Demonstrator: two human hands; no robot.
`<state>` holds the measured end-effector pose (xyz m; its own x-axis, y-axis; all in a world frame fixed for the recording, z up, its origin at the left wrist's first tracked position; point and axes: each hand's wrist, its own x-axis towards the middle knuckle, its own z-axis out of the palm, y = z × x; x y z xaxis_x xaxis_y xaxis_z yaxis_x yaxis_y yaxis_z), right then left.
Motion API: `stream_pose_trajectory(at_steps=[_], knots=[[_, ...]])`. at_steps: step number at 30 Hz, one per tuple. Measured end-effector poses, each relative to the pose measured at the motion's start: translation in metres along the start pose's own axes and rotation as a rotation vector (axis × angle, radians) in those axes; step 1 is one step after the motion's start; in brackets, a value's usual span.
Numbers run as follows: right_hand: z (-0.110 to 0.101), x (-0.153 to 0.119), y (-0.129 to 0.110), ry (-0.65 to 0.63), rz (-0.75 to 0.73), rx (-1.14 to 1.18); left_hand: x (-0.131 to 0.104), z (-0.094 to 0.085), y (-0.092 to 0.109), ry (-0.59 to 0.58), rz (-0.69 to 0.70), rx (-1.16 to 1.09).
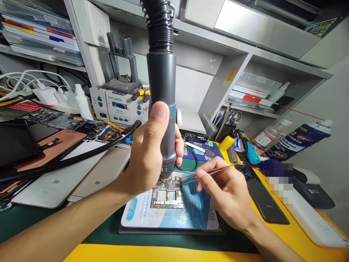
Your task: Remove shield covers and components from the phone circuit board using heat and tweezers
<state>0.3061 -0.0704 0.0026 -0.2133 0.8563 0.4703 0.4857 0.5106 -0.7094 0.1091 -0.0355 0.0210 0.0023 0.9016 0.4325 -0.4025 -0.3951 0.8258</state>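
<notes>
My left hand (148,153) is wrapped round a dark grey hot air gun (163,80), held upright with its hose rising out of the top of the view. The nozzle points down just above the upper part of a phone circuit board (167,194). That board lies on a blue and white printed mat (196,214). My right hand (223,189) pinches thin metal tweezers (215,170), whose tips reach left toward the board's upper right edge. Whether the tips touch the board I cannot tell.
A hot air station (122,107) stands behind. On the left lie several phone parts, a silver phone back (62,174) and a black cable (81,154). To the right are a dark phone (268,205), a spray can (300,140) and a clear bottle (271,134).
</notes>
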Motion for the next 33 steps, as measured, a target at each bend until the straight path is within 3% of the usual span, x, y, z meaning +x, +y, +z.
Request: stream_pose_trajectory(at_steps=[22,33], knots=[[-0.0015,-0.0042,-0.002,-0.021,-0.139,-0.139,0.0019,-0.0004,0.0027,-0.014,-0.007,0.03],[-0.0017,-0.0048,-0.0043,-0.082,-0.105,-0.131,0.0023,0.0008,0.0035,-0.006,-0.027,0.018]])
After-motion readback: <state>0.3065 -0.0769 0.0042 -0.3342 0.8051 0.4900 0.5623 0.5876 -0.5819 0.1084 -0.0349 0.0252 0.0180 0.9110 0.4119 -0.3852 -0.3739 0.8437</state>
